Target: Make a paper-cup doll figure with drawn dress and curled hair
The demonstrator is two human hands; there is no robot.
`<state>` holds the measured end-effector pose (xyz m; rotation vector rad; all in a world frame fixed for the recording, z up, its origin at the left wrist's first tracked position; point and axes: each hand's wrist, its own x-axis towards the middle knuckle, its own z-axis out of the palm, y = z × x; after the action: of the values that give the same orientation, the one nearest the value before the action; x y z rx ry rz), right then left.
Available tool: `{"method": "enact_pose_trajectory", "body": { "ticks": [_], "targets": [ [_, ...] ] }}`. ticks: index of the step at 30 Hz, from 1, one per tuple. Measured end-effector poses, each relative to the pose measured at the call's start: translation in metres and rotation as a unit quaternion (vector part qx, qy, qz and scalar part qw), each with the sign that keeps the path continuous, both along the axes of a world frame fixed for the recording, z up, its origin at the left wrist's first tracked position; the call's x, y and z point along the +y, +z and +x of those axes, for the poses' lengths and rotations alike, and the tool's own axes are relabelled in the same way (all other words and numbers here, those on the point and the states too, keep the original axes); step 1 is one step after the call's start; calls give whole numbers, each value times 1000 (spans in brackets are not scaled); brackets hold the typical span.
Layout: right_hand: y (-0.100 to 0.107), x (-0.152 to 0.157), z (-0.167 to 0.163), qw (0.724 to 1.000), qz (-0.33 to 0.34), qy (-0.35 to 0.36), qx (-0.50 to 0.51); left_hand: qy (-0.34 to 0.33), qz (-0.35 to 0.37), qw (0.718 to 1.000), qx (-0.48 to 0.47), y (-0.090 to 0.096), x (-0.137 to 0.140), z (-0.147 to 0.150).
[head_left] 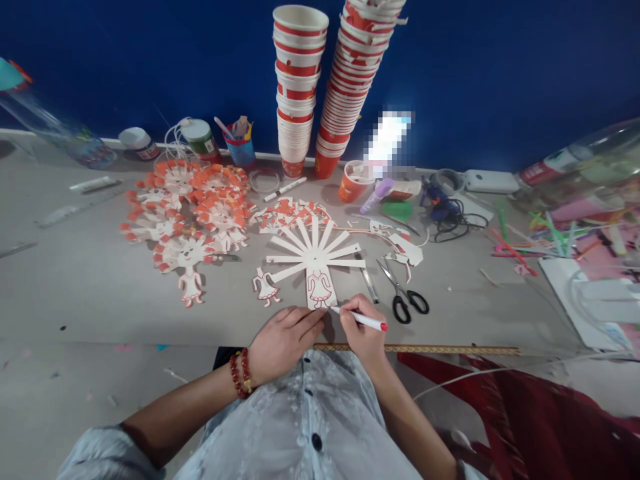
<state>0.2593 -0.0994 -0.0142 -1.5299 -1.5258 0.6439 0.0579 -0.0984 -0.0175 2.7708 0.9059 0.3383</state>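
Note:
A white paper cutout [320, 287] lies in front of me, its strips fanned out at the top and a dress figure outlined in red on its lower panel. My left hand [290, 337] rests flat with fingers stretched out, the tips at the panel's bottom edge. Pinched in my right hand [364, 327] is a white marker [367, 321] with a red end, its tip at the panel's lower right corner. Just left of the panel lies a small cut-out dress figure [267, 287]. Black-handled scissors [403, 293] and a pen [369, 280] lie to the right.
Orange-and-white paper figures [190, 207] are heaped at the left. Two tall paper cup stacks [296, 87] stand against the blue wall. Paper scraps [295, 215], an orange cup [353, 183] and a dark cable bundle [443, 207] lie behind. Coloured strips and bottles crowd the right.

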Motion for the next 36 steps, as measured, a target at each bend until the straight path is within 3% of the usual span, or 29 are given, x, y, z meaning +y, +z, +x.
{"method": "enact_pose_trajectory", "body": {
  "ticks": [36],
  "targets": [
    [-5,1,0,1000,-5,-13,12,-4,-4,1000,3,-1,0,0]
  ]
}}
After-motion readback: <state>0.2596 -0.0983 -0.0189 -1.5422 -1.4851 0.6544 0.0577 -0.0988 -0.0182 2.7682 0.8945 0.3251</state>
